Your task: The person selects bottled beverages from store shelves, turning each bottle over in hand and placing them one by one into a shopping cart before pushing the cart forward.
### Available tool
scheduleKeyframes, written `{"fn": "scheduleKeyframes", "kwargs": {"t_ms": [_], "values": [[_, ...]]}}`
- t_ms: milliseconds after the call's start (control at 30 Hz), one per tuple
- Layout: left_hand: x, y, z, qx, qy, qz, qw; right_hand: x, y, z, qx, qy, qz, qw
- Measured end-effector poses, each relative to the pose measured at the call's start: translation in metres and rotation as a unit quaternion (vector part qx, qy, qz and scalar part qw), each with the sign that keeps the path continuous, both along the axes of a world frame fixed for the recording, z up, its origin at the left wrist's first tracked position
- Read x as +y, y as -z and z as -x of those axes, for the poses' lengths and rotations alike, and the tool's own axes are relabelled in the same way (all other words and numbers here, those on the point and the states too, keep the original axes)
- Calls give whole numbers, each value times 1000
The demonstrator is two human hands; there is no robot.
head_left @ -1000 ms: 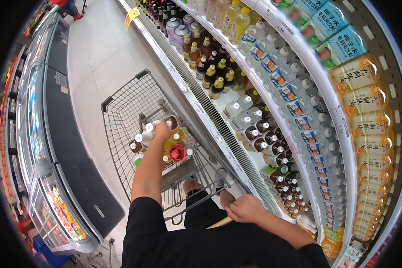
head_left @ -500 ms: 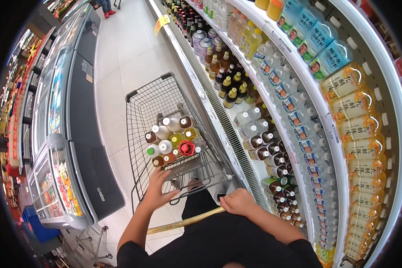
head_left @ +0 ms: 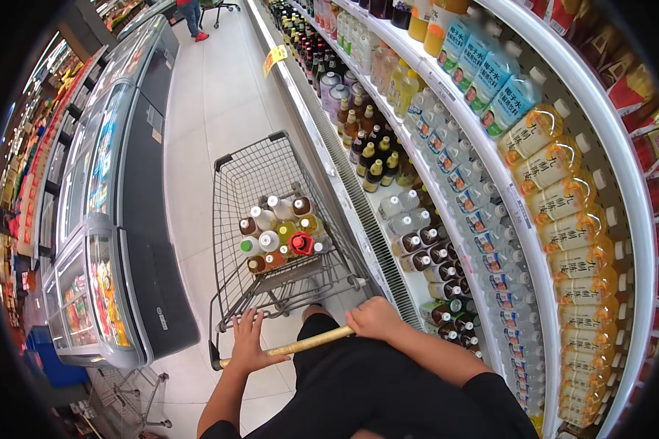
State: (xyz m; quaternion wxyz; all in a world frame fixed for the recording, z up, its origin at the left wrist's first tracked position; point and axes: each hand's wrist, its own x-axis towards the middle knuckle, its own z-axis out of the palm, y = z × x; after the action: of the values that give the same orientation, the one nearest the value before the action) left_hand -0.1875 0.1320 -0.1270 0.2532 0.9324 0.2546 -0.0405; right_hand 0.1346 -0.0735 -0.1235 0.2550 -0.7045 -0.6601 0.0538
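Note:
A wire shopping cart (head_left: pixel 225 212) stands in front of me, with a yellowish handle bar (head_left: pixel 307 342) across its near end. My right hand (head_left: pixel 374 318) is closed round the right part of that bar. At the bar's left end, my left hand (head_left: pixel 250 344) has its fingers stretched forward and its thumb out along the bar; the palm appears to rest on it, but I cannot tell for certain. Several bottles stand upright together in the cart, among them a red-topped bottle (head_left: pixel 301 243), a green-capped bottle (head_left: pixel 249 246) and a white-capped bottle (head_left: pixel 269 241).
Curved drink shelves (head_left: pixel 483 219) run along my right, stocked with bottles. Freezer cabinets (head_left: pixel 143 241) line the left side. Tiled floor (head_left: pixel 205 110) stretches between them. Far ahead, a person in red shoes (head_left: pixel 200 35) stands beside another cart (head_left: pixel 220 6).
My left hand has come back from near the bottles to the handle bar. The right hand keeps its hold. The distant person and cart show more fully.

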Motion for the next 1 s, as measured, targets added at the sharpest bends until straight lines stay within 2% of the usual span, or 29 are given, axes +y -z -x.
{"fn": "scheduleKeyframes", "kwargs": {"t_ms": [433, 700, 1000], "values": [[45, 15, -20, -42, -12, -44, 998, 50, 15, -24, -12, 19, 32, 999], [96, 20, -31, -75, -7, -43, 996, 99, 7, -34, 7, 78, 89, 993], [141, 21, -46, -65, 0, -34, 997, 143, 7, -47, 24, 120, 55, 991]]}}
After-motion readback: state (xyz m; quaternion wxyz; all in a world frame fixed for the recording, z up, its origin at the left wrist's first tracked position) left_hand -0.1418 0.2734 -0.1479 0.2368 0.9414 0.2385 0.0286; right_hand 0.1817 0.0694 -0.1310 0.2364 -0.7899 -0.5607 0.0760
